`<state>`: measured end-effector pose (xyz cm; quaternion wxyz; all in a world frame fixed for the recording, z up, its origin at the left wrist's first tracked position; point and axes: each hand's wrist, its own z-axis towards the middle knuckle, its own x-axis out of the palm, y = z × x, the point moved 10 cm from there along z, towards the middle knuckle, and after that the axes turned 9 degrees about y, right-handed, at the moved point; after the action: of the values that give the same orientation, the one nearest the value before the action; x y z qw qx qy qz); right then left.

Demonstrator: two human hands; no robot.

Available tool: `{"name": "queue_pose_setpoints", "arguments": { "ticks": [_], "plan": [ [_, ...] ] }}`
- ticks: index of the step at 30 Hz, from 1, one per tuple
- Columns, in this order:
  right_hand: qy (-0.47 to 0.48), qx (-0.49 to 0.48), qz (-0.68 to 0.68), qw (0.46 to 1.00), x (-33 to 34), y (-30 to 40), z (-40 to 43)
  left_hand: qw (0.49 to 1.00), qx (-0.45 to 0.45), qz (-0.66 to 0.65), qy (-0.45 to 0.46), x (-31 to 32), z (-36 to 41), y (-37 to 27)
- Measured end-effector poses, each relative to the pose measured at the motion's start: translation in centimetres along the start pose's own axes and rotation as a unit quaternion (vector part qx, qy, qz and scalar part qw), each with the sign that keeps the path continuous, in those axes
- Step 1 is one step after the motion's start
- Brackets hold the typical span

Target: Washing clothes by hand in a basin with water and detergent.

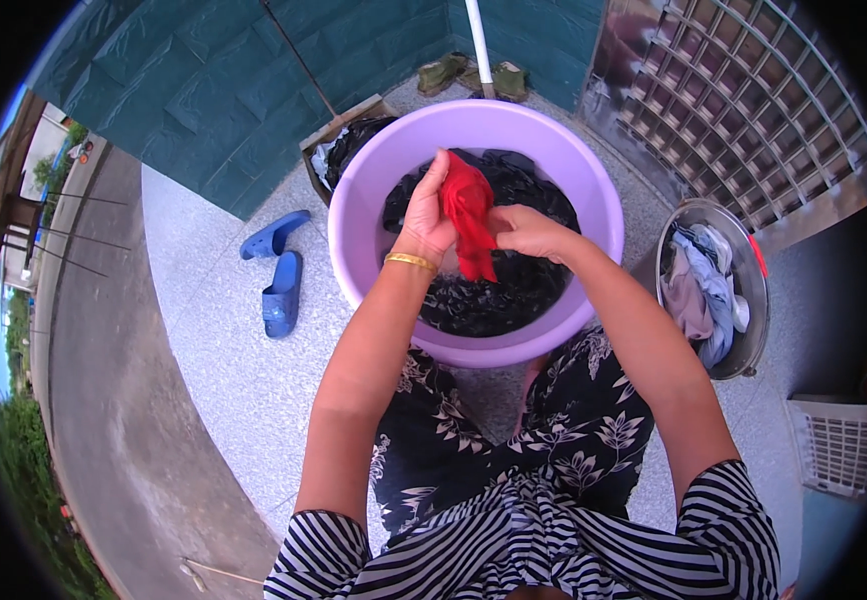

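A large purple plastic basin (358,247) stands in front of me, holding dark wet cloth (508,300) in water. Over it I hold a bunched red cloth (467,199) in both hands. My left hand (431,210), with a gold-coloured bracelet at the wrist, supports the cloth from the left, thumb up along its edge. My right hand (527,231) pinches the cloth's right edge near its lower part. The fingers of both hands are partly hidden by the cloth.
To the right stands a metal bucket (756,315) with several garments (711,277). Blue slippers (282,292) lie on the speckled floor at the left. A dustpan (315,146) with a black bag, a white pole (478,45) and a metal grille door (748,97) are beyond. A plastic basket (838,442) is at lower right.
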<state>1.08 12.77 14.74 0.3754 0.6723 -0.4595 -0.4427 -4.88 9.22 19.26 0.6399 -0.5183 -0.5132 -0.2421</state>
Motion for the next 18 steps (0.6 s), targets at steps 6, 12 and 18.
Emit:
{"name": "queue_pose_setpoints", "arguments": {
  "ticks": [6, 12, 18],
  "plan": [
    [0.042, -0.080, 0.105, 0.990, 1.2, 4.1, -0.6, 0.994, 0.051, 0.092, 0.006, -0.9, -0.5, -2.7],
    [-0.100, -0.089, 0.155, 0.979, -2.1, 3.8, -1.0, 0.991, 0.057, 0.118, 0.035, 0.2, -0.9, -3.4],
    [-0.234, -0.206, 0.348, 0.884, -7.2, 4.6, -3.5, 0.976, 0.017, 0.215, 0.020, -1.3, -1.0, -5.3]
  ]
}}
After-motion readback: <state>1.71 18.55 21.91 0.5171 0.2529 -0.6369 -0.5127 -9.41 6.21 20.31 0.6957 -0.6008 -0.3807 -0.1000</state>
